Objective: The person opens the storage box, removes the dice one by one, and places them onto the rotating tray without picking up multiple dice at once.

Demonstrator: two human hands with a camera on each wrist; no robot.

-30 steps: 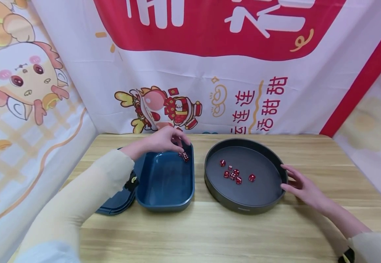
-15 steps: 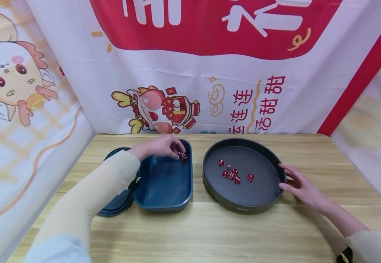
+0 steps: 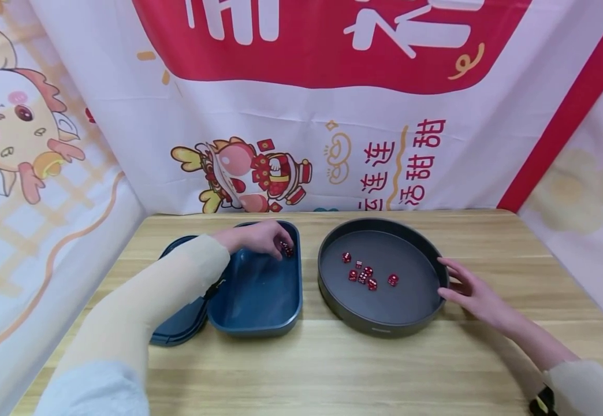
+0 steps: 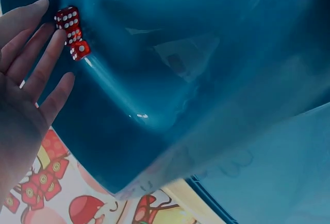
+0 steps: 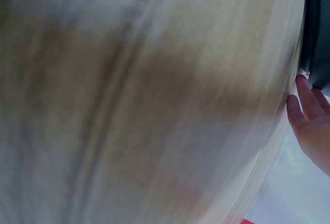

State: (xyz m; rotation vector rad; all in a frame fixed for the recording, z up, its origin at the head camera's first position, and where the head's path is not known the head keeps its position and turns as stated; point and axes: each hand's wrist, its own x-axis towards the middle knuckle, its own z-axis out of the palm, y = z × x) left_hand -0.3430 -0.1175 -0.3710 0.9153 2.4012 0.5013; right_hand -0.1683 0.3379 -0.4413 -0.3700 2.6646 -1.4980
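Dark lid [image 3: 179, 323] under the blue box; cartoon banner [image 3: 260, 173], perhaps cloth.

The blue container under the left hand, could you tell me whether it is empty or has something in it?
Not empty. The blue container holds a few red dice in its far corner, by the left hand's fingers; the rest of its floor is bare.

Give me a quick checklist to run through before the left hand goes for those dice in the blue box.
1. Left hand free to grasp: ok; in the wrist view its fingers are straight, touching the red dice.
2. Dice reachable: ok; they lie together in the far right corner of the blue box.
3. Number of dice there: cannot tell; about three show.
4. Round black tray steadied: ok; right hand rests open against its rim.
5. Room in the tray: ok; only six dice lie near its middle.
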